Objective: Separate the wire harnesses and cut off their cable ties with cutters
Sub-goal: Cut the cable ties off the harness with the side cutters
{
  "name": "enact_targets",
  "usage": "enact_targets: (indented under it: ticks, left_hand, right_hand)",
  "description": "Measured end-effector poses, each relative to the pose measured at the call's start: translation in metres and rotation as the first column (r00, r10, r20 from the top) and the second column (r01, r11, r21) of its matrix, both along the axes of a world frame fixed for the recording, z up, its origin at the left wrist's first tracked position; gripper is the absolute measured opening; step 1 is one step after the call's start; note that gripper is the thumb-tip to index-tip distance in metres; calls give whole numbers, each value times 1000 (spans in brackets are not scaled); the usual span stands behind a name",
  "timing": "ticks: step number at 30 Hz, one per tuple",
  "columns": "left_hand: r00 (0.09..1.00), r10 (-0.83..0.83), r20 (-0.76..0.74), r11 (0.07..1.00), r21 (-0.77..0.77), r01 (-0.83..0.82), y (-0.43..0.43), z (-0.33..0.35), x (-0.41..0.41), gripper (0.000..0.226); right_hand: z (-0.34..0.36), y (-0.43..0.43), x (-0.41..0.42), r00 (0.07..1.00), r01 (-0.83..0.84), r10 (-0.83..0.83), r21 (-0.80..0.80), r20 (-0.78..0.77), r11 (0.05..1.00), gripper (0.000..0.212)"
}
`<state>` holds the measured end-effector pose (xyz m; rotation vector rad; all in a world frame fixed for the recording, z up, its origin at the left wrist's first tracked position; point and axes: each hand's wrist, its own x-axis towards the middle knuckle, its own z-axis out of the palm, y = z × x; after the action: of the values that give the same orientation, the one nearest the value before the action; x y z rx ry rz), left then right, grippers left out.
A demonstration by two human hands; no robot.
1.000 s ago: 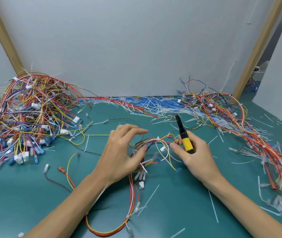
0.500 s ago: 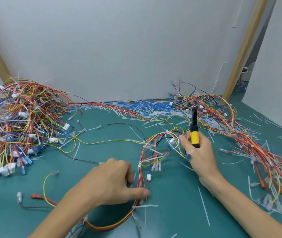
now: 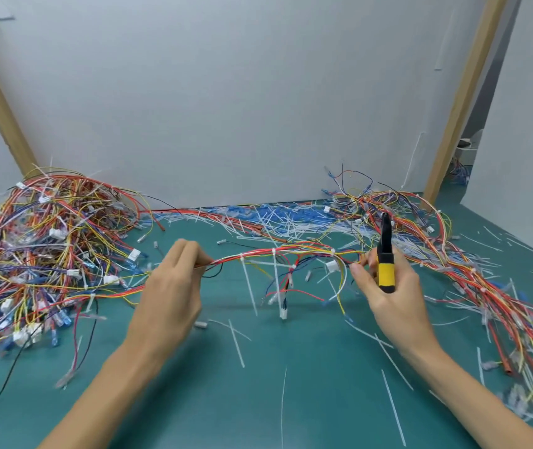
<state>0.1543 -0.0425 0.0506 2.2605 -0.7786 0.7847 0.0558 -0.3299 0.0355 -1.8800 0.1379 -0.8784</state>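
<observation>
The left hand [image 3: 171, 286] pinches one end of a wire harness [image 3: 274, 252] between thumb and curled fingers, knuckles towards the camera. The right hand [image 3: 388, 296] is curled round the yellow handle of the cutters [image 3: 385, 273], whose black tip points up and away. Its thumb and forefinger also seem to nip the harness's other end, though motion blur there leaves that unclear.

Half a second ago the left hand lay low on the table [image 3: 291, 400], pressing on a looped part of the harness. It has since risen and moved out to the left. The harness, bunched in a loop then, is now drawn out in a shallow arch between the two hands and held above the table. The right hand has kept its grip on the cutters.

White cable ties [image 3: 273, 254] bind the harness at several points, and their long tails hang down. Short branch wires with white connectors [image 3: 332, 266] dangle below it.

To the left lies a large heap of tangled harnesses [image 3: 38, 247], and another heap [image 3: 453, 254] trails along the right side. Cut tie ends [image 3: 274, 218] litter the far edge of the green table, with loose strips nearer the arms. A pale wall panel [image 3: 226, 108] between wooden posts [image 3: 462, 98] stands behind.
</observation>
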Motion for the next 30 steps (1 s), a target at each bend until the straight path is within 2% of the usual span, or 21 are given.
enact_targets:
  ticks: [2, 6, 10, 12, 15, 18, 21, 24, 30]
  left_hand:
    - [999, -35, 3, 999, 6, 35, -1, -9, 2, 21]
    - [982, -100, -158, 994, 16, 104, 0, -30, 6, 28]
    - [976, -127, -174, 992, -41, 122, 1, -36, 8, 38]
    - [978, -143, -151, 989, -68, 134, 0, -35, 6, 48]
    - [978, -167, -128, 984, -80, 158, -2, -33, 3, 52]
    - [972, -208, -110, 976, -91, 198, -4, -30, 1, 48]
    - [968, -182, -171, 981, -93, 168, -5, -31, -4, 41]
    - [951, -209, -227, 978, -73, 198, -10, -29, -19, 40]
    - [905, -360, -226, 928, -181, 324, -34, -29, -39, 17]
  right_hand:
    - [-2, -4, 1, 998, 31, -39, -141, -55, 990, 22]
    - [-4, -12, 0, 986, 119, -158, -417, -60, 901, 26]
    - [1, -7, -5, 975, 193, -222, -538, 11, 820, 22]
    - [4, 4, -8, 985, 160, -171, -527, 28, 835, 22]
    - [3, 23, -10, 996, 57, -83, -456, -37, 888, 30]
    - [-4, 31, -9, 992, 19, -72, -438, -105, 899, 32]
    - [-10, 29, -6, 981, 35, -113, -430, -157, 902, 21]
    - [-14, 27, -2, 968, 2, -85, -332, -235, 943, 29]
    - [-15, 29, -4, 980, -46, -20, -325, -198, 945, 35]
